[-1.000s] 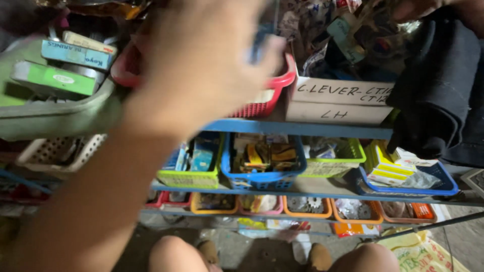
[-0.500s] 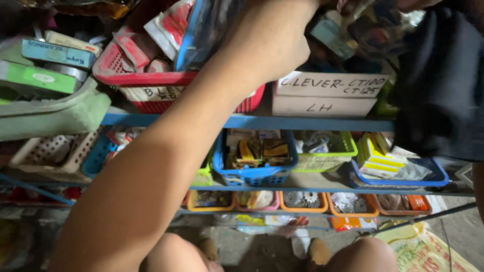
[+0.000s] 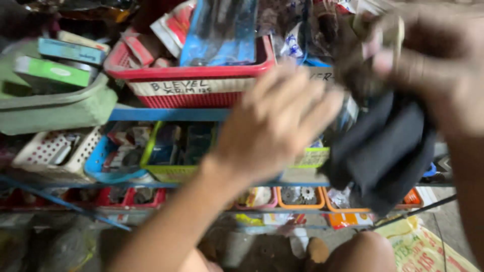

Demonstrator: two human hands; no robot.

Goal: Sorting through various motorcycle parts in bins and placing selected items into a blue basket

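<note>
The left hand [image 3: 282, 121] hovers spread (blurred) just beside a dark cloth [image 3: 383, 146] that the right hand [image 3: 433, 65] pinches, before the red basket [image 3: 201, 80] on the shelf [image 3: 166, 114].

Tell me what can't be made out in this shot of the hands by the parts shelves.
- Head view: left hand is motion-blurred; finger positions unclear.
- Right hand blurred, cut by the frame edge; its small pale object is unidentifiable.
- Dark cloth hides the bins behind it.
- Red basket contents are partly cropped at the top.
</note>
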